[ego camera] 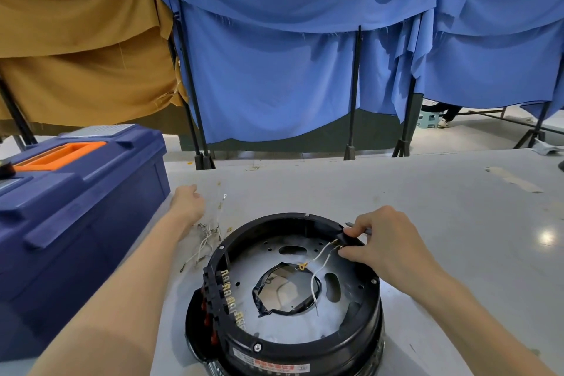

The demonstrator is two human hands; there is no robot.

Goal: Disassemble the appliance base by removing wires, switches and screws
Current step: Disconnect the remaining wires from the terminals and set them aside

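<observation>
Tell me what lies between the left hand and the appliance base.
Head view: a loose tangle of white wires with metal terminals lies on the table between the left hand and the appliance base, close to the base's rim.

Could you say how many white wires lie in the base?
2 white wires: one ends at a yellow terminal, one loops over the centre hole; others may be hidden.

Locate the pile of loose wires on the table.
Head view: the loose wires lie on the table just left of the appliance base, near the left hand, right of the blue toolbox.
</observation>
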